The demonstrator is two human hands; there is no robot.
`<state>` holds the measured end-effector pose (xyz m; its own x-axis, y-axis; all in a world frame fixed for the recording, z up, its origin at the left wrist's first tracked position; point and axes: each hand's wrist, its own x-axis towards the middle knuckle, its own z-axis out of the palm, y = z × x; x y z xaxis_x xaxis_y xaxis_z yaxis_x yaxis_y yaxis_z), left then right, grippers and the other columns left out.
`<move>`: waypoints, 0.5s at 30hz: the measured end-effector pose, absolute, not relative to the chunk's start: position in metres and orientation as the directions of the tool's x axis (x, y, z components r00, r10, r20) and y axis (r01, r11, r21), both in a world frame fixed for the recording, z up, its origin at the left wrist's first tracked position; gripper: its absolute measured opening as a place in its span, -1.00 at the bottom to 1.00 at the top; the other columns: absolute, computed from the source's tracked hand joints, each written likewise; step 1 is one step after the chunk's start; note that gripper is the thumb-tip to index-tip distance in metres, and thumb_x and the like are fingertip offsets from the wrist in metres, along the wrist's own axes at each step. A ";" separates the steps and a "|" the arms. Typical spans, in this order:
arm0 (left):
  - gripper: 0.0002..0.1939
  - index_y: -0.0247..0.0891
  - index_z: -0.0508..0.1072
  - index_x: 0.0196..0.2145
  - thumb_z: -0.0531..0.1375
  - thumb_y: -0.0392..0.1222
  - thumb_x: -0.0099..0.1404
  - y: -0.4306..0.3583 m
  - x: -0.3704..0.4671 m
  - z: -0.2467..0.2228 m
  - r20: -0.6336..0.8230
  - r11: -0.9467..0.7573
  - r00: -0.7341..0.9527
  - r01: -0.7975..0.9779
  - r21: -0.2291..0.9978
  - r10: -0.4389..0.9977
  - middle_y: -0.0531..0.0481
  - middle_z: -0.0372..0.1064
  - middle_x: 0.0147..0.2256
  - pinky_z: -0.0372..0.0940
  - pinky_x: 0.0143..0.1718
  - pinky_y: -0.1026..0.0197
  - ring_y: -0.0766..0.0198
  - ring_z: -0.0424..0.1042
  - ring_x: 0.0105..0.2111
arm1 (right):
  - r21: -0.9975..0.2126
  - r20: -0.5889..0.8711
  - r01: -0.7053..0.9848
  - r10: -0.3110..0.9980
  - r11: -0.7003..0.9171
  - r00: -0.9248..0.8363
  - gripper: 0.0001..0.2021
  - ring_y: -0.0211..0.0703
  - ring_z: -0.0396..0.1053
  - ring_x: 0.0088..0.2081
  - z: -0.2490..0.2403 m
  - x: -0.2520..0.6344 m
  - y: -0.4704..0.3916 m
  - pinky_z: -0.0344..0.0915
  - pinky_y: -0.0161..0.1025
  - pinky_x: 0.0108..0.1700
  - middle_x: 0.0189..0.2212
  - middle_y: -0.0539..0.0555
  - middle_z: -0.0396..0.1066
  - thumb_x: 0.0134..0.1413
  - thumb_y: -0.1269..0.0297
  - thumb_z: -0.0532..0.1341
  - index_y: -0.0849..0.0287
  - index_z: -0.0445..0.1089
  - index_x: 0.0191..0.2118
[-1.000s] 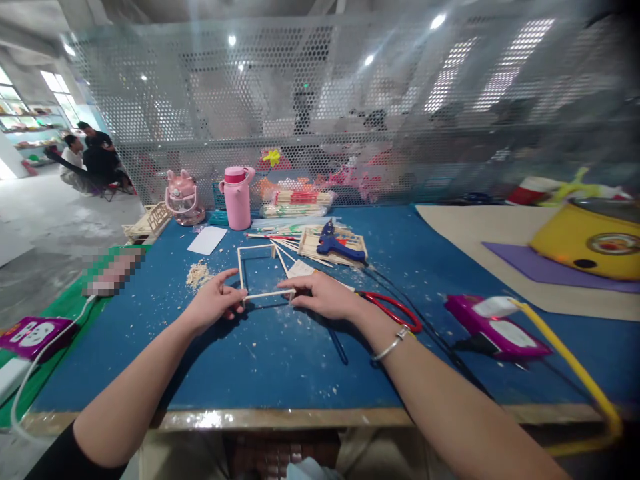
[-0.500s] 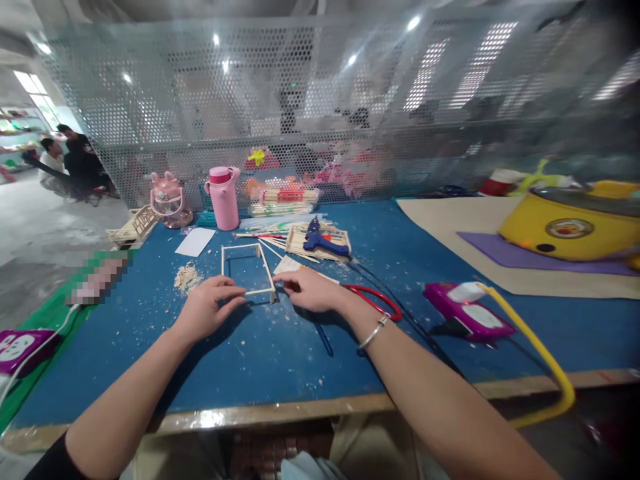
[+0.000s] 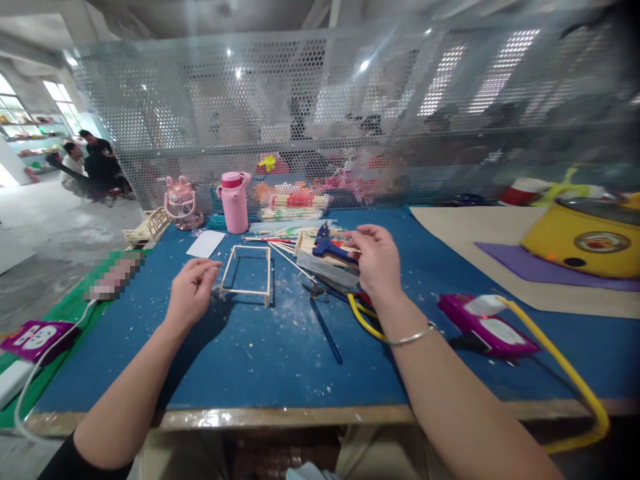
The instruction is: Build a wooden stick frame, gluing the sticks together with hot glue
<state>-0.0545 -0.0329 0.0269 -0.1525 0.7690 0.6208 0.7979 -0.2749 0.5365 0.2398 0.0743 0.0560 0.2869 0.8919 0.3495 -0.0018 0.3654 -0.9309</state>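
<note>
A small box-shaped frame of thin wooden sticks (image 3: 269, 277) stands on the blue table. Just left of it, apart from the sticks, hovers my left hand (image 3: 190, 293), fingers loosely bent and nothing visible in them. My right hand (image 3: 377, 260) is at the handle end of a blue glue gun (image 3: 327, 248), its fingers stretched over the handle; whether they touch it I cannot tell. The gun rests on a flat wooden-stick piece. Below lie what look like scissors with a yellow loop handle (image 3: 367, 327), partly hidden by my right hand, and small blue-handled pliers (image 3: 326, 330).
Behind stand a pink flask (image 3: 234, 203), a pink jar (image 3: 183, 205) and bundled sticks (image 3: 293, 205) before a perforated metal screen (image 3: 200, 120). To the right are a purple power socket (image 3: 487, 327) with a yellow cable and a yellow pot (image 3: 575, 240). Two people sit far left.
My right hand has left the frame's corner and moved right and away from me to the glue gun. My left hand has let go of the frame and drawn back left. The pliers are uncovered.
</note>
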 end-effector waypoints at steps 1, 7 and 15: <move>-0.66 -0.29 0.48 -0.24 -0.02 -0.08 0.27 -0.033 -0.059 0.028 0.631 -0.211 -0.278 0.782 0.586 0.724 -0.12 0.40 -0.24 0.27 -0.15 0.16 0.21 0.38 -0.21 | -0.916 0.396 0.085 0.850 0.392 0.348 -0.77 -0.29 0.25 -0.48 0.053 0.239 0.076 0.17 -0.34 -0.45 -0.48 -0.04 0.28 -0.17 0.28 0.17 0.16 0.18 -0.30; -0.44 -0.42 0.20 0.10 -0.11 0.01 0.28 -0.011 -0.064 0.038 0.548 -0.067 -0.257 0.862 0.502 0.796 -0.30 0.15 0.10 0.04 0.11 -0.02 0.05 0.11 0.12 | -0.590 0.674 0.494 0.727 0.638 -0.134 -0.80 -0.14 0.28 -0.26 0.036 0.206 0.054 0.25 -0.17 -0.20 -0.30 0.11 0.32 -0.01 0.23 0.12 0.19 0.27 -0.24; -0.21 0.05 -0.15 0.23 -0.28 0.41 0.11 0.035 0.002 0.053 -0.040 -0.111 0.117 0.986 0.121 0.992 -0.04 -0.50 0.28 -0.35 0.05 -0.43 -0.26 -0.48 0.22 | -0.488 0.680 0.535 0.685 0.689 -0.262 -0.70 -0.03 0.27 -0.09 0.035 0.197 0.042 0.19 -0.05 -0.04 -0.17 0.20 0.34 0.08 0.12 0.07 0.20 0.27 -0.14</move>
